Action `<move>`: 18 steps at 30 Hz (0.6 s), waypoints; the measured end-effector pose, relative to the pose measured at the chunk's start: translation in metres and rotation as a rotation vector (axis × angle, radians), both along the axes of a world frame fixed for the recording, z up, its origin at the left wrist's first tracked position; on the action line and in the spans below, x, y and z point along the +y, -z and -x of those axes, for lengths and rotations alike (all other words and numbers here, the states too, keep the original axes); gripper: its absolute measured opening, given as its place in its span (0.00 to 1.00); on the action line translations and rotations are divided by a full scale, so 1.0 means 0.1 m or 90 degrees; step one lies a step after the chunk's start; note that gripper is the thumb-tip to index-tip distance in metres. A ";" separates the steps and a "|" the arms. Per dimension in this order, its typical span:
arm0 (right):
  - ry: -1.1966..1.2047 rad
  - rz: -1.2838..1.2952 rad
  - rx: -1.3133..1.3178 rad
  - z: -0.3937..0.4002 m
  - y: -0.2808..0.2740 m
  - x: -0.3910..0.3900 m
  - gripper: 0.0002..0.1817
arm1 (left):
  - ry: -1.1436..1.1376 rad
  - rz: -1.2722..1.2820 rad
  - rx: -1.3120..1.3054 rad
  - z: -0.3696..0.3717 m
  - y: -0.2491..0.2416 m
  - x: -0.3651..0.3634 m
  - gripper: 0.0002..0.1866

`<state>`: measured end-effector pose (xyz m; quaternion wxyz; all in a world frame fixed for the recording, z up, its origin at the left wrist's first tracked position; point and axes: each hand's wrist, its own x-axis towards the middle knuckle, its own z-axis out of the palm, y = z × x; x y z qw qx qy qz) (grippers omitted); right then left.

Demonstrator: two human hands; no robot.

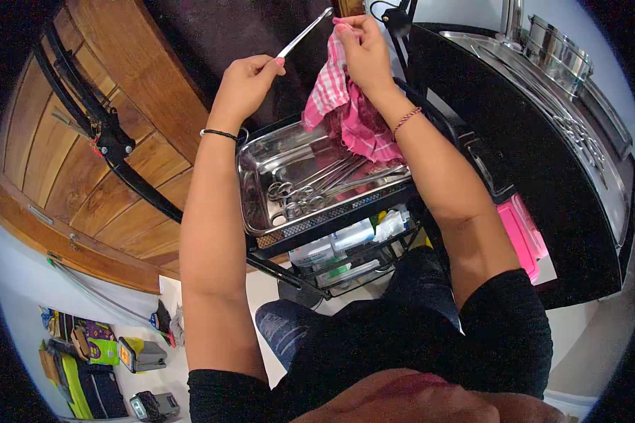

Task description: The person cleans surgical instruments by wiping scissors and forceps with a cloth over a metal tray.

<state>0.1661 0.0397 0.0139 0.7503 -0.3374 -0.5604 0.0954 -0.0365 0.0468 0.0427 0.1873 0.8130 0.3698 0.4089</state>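
Observation:
My left hand [247,83] is closed around a long, shiny metal forceps [302,37], which slants up to the right with its rounded tip high in the view. Part of its handle end is hidden by the hand. To the right, my right hand [365,53] pinches a pink and white checked cloth [328,88] close to that tip. The cloth hangs down over a steel tray [250,201]. Several ring-handled metal instruments [303,199] lie in the tray below both hands.
The tray sits in a black mesh cart [331,224], with packages [353,236] on a lower shelf. On the right, a black counter [487,106] bears a steel tray [617,204] with more instruments [578,141] and a round steel container [557,56]. A wooden door [120,169] stands left.

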 end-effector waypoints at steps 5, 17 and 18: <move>-0.001 -0.018 -0.016 0.03 -0.02 -0.05 0.08 | 0.016 -0.008 0.018 0.01 0.03 0.04 0.14; 0.054 -0.093 -0.067 -0.06 0.04 0.07 0.08 | -0.006 0.079 0.049 0.01 -0.07 -0.09 0.16; 0.054 -0.093 -0.067 -0.06 0.03 0.06 0.08 | -0.006 0.079 0.050 0.01 -0.07 -0.09 0.16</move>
